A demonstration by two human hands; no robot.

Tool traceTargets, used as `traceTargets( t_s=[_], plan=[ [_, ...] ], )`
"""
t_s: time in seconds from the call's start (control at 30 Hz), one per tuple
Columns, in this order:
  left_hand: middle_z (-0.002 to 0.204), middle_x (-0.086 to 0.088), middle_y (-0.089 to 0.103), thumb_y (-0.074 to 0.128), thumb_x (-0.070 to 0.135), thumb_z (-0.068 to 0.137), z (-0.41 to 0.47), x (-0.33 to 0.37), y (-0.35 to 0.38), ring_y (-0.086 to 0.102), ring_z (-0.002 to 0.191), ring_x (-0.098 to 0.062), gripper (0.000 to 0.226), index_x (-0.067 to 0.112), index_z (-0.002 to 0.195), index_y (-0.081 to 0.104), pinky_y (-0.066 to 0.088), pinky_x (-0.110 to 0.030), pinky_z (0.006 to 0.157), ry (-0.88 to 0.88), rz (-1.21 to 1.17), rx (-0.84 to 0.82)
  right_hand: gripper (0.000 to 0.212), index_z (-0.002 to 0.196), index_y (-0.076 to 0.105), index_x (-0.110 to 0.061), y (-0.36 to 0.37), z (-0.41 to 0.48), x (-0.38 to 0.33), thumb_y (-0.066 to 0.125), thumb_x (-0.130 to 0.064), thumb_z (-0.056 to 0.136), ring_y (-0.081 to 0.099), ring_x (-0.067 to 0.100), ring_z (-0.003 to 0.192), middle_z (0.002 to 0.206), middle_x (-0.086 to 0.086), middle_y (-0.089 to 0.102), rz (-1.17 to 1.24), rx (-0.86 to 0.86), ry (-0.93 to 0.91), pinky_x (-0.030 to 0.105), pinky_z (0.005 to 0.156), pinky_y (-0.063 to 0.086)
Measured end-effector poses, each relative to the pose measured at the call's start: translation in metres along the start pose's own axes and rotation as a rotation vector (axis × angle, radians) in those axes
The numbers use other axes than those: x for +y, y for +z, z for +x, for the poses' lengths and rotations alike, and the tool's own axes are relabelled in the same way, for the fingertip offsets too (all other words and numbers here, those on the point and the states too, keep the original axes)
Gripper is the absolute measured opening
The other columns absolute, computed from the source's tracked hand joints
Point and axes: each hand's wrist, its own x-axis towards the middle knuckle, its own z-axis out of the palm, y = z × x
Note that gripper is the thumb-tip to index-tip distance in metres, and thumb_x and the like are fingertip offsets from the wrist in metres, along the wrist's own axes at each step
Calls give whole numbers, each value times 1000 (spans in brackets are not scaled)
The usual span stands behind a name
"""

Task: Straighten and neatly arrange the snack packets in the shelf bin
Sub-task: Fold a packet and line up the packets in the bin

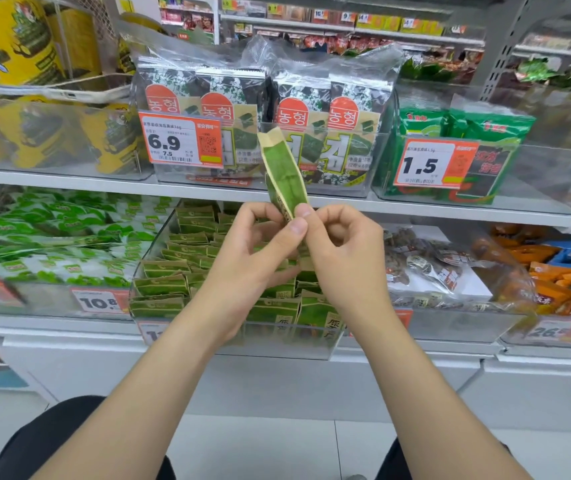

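**Grey-white metal shelving** [415, 206]: low risk. I judge that a careless forearm could disturb the neighbouring stock. The edges are hard, smooth and straight.

**Clear rigid plastic bin** [154, 244] on the lower shelf: the front wall is low, so packets pushed forward could spill over it. The walls are glossy and see-through.

**Green and tan flat snack packets** [163, 285] inside the bin: they lie in loose, leaning rows, some flat and some on edge. Dropping one in without first opening a gap would likely topple the ones beside it. They look thin and creased, with crimped ends.

**My left hand** [249, 261] **and right hand** [346, 261]: together above the bin, both pinching the lower end of one packet.

**Single slim green packet with tan edges** [282, 174]: held upright in the air above the bin, in front of the upper shelf. Its top leans slightly left, and it touches nothing but my fingers. Only the fingertips [297, 225] hold it, at one end. The slick film could slip, or the free top could flop and crumple if I squeeze harder. The contents cannot be judged.
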Motion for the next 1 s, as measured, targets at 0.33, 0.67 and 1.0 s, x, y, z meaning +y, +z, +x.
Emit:
traceTargets(
  t_s=[0.33,0.67,1.0],
  plan=[
    [115,-5,78,74,16,98,-3,2,-10,74,100,-16,28,15,108,48,60,-64,92,4,65,117,8,99,81,-8,-13,-1,2,76,-14,98,74,10,77,88,3,81,65,-212,56,26,71,58],
    [91,-3,78,66,9,103,-7,6,-12,67,75,-14,20,1,113,51,65,-41,70,39,139,148,9,87,81,-8,-5,-8,3,82,-15,92,77,29,77,79,9,80,75,-89,106,46,74,65],
    [107,-13,80,61,13,105,-6,5,-15,77,96,-34,15,12,115,50,65,-50,82,-43,32,68,10,94,76,1,-10,-6,-2,73,-8,98,75,25,78,90,22,79,297,-205,269,35,74,64]
  ],
)
